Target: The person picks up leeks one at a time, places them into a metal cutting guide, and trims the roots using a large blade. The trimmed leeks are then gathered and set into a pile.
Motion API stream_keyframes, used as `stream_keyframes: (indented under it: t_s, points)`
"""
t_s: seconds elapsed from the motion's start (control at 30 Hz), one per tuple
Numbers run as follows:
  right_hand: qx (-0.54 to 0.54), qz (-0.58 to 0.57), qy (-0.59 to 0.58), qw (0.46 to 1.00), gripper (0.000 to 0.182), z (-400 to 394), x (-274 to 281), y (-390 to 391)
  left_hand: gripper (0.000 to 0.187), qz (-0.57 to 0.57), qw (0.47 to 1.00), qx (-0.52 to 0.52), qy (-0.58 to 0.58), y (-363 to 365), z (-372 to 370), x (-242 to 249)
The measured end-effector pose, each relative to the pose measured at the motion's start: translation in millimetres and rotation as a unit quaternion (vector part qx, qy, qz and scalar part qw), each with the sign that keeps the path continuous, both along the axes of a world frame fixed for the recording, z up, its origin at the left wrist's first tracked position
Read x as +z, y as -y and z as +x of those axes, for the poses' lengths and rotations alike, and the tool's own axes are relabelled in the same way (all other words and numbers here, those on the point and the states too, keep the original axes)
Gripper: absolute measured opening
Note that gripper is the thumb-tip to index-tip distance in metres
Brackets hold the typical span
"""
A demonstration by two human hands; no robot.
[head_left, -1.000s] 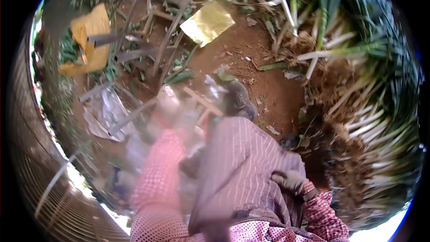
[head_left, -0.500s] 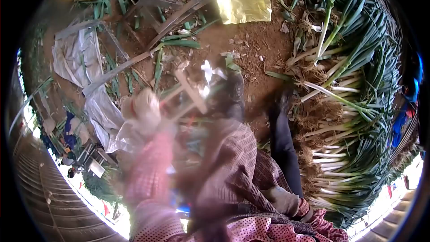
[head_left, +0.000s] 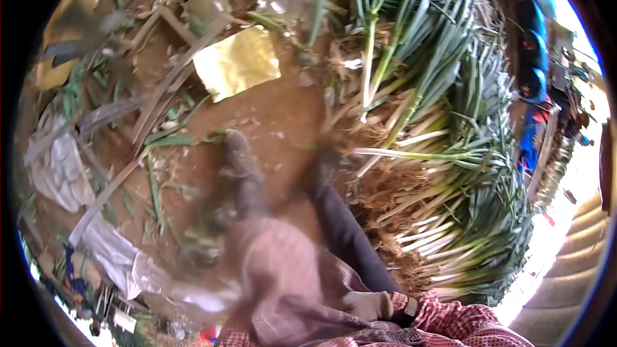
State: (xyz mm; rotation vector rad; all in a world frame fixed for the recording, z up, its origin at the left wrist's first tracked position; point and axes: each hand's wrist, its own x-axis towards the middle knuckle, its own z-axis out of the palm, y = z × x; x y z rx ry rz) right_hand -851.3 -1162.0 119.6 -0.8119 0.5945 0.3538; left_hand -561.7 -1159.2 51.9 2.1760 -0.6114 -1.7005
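My right hand (head_left: 369, 305), in a pale glove, rests against the checked cloth (head_left: 283, 263) over my lap. A dark band circles its wrist below a red checked sleeve. Its fingers are too blurred to make out. My left hand is not in view. To the right lies a long heap of leeks (head_left: 443, 173), white stems and roots towards my legs, green leaves pointing away. One loose leek (head_left: 411, 154) lies crosswise over the others, and another leek (head_left: 367, 64) lies near the top of the heap.
A shiny yellow sheet (head_left: 238, 64) lies on the brown soil (head_left: 289, 115) ahead. At left are a metal bar (head_left: 109, 196), crumpled whitish plastic (head_left: 116, 244) and leaf scraps. My shoes stand on the soil. Blue things (head_left: 533, 58) are beyond the heap.
The view has swung right, so the heap and yellow sheet sit further left. My left hand, earlier blurred near a light-coloured frame-like piece, has left the view. My right hand stays at my lap.
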Motion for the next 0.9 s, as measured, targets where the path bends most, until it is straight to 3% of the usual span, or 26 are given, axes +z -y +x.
stream_keyframes:
  t_s: [0.17, 0.2, 0.23, 0.33, 0.37, 0.5, 0.67, 0.8, 0.9]
  points:
    - [0.082, 0.131, -0.065, 0.986, 0.027, 37, -3, 25, 0.041, -0.009, 0.999, 0.012, -0.047, 23, 3, 2]
    - [-0.057, 0.13, -0.087, 0.986, 0.027, 46, 9, 36, 0.041, -0.012, 0.999, 0.007, -0.048, 32, 9, 5]
    - [0.031, 0.093, -0.116, 0.988, 0.024, 60, 9, 47, 0.041, -0.017, 0.998, 0.007, -0.056, 38, 16, 10]
    - [-0.139, 0.056, 0.009, 0.989, 0.037, 77, -46, -35, 0.041, -0.027, 0.997, -0.007, -0.072, 57, 42, 28]
    - [0.044, -0.146, 0.036, 0.988, 0.036, 87, -36, 11, 0.041, -0.026, 0.997, -0.018, -0.073, 61, 53, 33]
    - [-0.095, -0.11, -0.234, 0.961, 0.045, 139, -8, 46, 0.041, -0.028, 0.997, -0.057, -0.033, 96, 109, 39]
    - [-0.211, -0.095, -0.293, 0.928, 0.043, 153, 8, 39, 0.042, -0.062, 0.981, -0.065, 0.171, 133, 234, 28]
    - [-0.201, -0.065, -0.243, 0.947, 0.043, 158, -4, 15, 0.043, -0.091, 0.883, -0.117, 0.445, 188, 332, 55]
    - [-0.23, -0.037, -0.204, 0.951, 0.044, 159, -14, -11, 0.043, -0.144, 0.833, -0.185, 0.502, 234, 320, 68]
